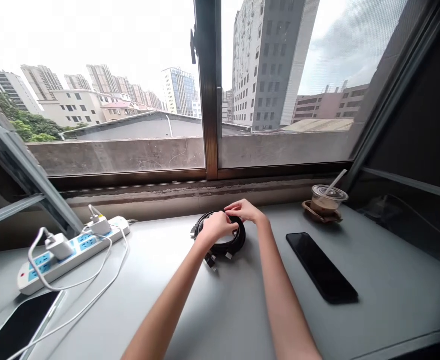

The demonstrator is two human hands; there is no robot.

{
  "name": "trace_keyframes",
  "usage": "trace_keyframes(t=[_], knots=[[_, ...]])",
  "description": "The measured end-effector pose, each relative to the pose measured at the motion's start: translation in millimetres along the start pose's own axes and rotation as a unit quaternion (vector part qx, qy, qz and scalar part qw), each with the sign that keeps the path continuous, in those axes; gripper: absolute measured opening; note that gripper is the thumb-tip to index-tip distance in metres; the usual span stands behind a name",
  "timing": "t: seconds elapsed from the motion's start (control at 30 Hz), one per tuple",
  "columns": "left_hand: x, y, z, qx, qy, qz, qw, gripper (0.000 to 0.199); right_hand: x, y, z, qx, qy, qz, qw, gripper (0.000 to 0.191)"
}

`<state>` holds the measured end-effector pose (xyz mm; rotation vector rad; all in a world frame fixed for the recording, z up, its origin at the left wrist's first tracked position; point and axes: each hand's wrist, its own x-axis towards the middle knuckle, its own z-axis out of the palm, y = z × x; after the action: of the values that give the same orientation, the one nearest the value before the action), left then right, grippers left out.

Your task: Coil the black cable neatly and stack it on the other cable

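Observation:
A coil of black cable (239, 241) lies on the grey table, below the window. Several plugs stick out from its edge, among them a connector (209, 261) at the near left side. My left hand (217, 226) is over the coil with its fingers curled onto the upper strands. Bent over the far side of the ring is my right hand (245, 210), its fingers and thumb closed on the cable close to my left fingertips. What exactly lies between the fingertips is partly hidden.
A white power strip (88, 244) with two chargers and white cords stands at left, near a phone (20, 322). On the right are a black phone (322, 267) and a plastic cup (325, 201) with a straw. The window frame (209, 100) rises behind the table.

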<state>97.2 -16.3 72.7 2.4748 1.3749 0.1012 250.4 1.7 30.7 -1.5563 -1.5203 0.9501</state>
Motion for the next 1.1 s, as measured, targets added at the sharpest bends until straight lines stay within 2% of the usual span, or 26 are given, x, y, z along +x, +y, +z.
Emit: trace_keyframes(t=[0.23,0.27,0.33,0.4,0.43,0.53,0.67,0.77,0.9,1.1], knots=[[-12,13,-10.3,0.019,-0.023,0.020,0.999,0.031,20,11,17,0.031,0.055,-0.040,0.997,0.021],[-12,12,-10.3,0.024,-0.005,0.020,0.999,0.031,21,13,18,0.032,0.063,-0.040,0.997,0.019],[-7,7,-9.6,0.040,0.075,0.015,0.996,0.030,23,18,21,0.034,0.081,-0.040,0.995,0.018],[2,-4,-7.5,0.061,0.155,-0.013,0.986,0.034,24,23,23,0.036,0.099,-0.045,0.993,0.020],[7,-13,-5.8,0.071,0.173,-0.035,0.982,0.038,25,25,24,0.038,0.106,-0.050,0.992,0.021],[21,-43,1.5,0.075,0.145,-0.098,0.982,0.047,28,29,31,0.047,0.119,-0.070,0.989,0.026],[33,-72,13.6,0.046,0.099,-0.111,0.988,0.053,33,34,47,0.064,0.130,-0.098,0.985,0.025],[37,-77,23.4,0.029,0.098,-0.109,0.989,0.057,36,38,54,0.061,0.150,-0.110,0.981,0.024],[41,-74,38.9,0.022,0.132,-0.126,0.983,0.055,39,46,56,0.043,0.190,-0.114,0.974,0.022],[41,-78,55.1,-0.017,0.164,-0.122,0.979,0.051,40,55,59,0.027,0.206,-0.100,0.973,0.026]])
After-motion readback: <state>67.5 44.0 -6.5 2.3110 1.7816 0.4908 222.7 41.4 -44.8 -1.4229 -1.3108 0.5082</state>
